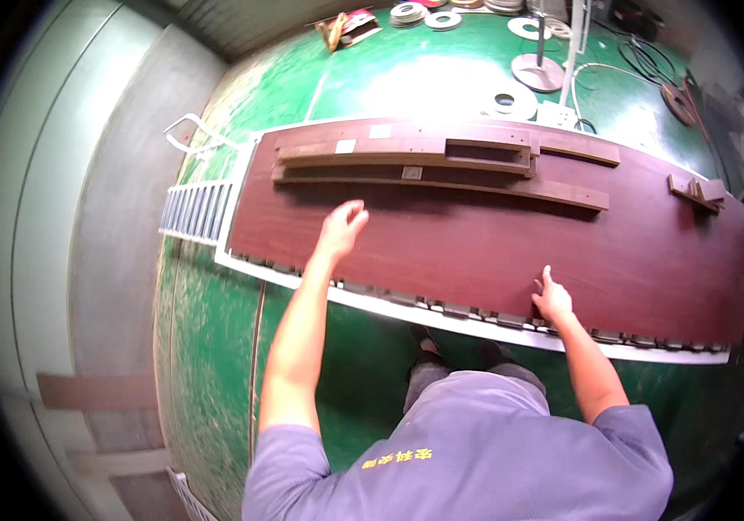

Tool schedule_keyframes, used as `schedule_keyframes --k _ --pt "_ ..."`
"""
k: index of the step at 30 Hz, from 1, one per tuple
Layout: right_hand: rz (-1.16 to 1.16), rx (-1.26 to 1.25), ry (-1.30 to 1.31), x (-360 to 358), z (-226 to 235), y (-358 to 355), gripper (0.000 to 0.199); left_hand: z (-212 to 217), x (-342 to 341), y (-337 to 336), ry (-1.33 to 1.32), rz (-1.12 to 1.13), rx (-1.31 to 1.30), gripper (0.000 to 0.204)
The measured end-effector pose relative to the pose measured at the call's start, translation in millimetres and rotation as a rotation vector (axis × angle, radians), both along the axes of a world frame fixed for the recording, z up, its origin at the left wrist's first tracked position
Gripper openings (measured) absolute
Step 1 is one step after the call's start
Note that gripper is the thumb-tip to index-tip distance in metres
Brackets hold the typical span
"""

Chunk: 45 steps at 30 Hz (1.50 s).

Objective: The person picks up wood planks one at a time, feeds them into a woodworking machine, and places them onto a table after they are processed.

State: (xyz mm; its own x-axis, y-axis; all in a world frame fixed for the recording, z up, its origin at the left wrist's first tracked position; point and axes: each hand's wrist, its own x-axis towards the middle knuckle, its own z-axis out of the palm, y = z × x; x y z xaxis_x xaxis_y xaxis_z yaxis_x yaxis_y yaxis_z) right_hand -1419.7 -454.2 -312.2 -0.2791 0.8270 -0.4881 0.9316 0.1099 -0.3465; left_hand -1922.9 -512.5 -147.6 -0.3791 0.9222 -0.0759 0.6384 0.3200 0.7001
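Note:
A large dark red-brown panel [441, 252] lies flat in front of me. Above its left part is my left hand [341, 231], fingers loosely bent with a small gap to the thumb and nothing visible in them. My right hand [552, 300] is at the panel's near edge, index finger stretched forward and the other fingers partly curled; it holds nothing I can see. Beyond my hands, long brown boards [467, 181] lie along the panel, some stacked, with a small label [411, 173] on one. A short board assembly [698, 191] rests at the far right.
A white-framed roller conveyor [441, 323] carries the panel, and its rollers [194, 211] show at the left. On the green floor [363, 87] beyond stand a round-based metal stand [538, 73] and several edging rolls [443, 20]. Cables [641, 56] lie at the far right.

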Motion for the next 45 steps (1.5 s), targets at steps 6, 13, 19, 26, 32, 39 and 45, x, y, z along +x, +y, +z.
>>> schedule_keyframes --k 6,13,19,26,32,39,45 --pt "-0.203 -0.114 -0.068 -112.5 14.8 -24.1 0.096 -43.8 -143.0 219.3 0.513 -0.465 -0.065 0.076" --pt "-0.399 -0.062 -0.298 -139.7 17.3 -7.1 0.094 -108.8 -181.4 361.9 0.274 -1.004 -0.585 0.066" --pt "-1.037 -0.061 0.751 -275.4 23.3 31.9 0.048 -139.1 -200.3 353.7 0.145 -0.916 -0.535 0.095" --pt "-1.259 -0.357 1.426 -502.9 3.1 35.5 0.113 -130.8 -202.5 379.1 -0.093 -0.95 -0.855 0.103" --pt "-1.129 -0.3 1.345 -524.4 -28.3 68.8 0.105 -124.7 -194.6 367.1 -0.225 -0.844 -0.812 0.07" --pt "-1.111 0.048 1.125 -493.7 -6.8 35.7 0.102 -94.9 -147.9 332.2 -0.15 -0.982 -0.725 0.064" --pt "-1.303 -0.241 1.112 -360.7 0.8 -18.1 0.109 -123.2 -12.6 259.2 -0.171 -0.977 -0.653 0.068"
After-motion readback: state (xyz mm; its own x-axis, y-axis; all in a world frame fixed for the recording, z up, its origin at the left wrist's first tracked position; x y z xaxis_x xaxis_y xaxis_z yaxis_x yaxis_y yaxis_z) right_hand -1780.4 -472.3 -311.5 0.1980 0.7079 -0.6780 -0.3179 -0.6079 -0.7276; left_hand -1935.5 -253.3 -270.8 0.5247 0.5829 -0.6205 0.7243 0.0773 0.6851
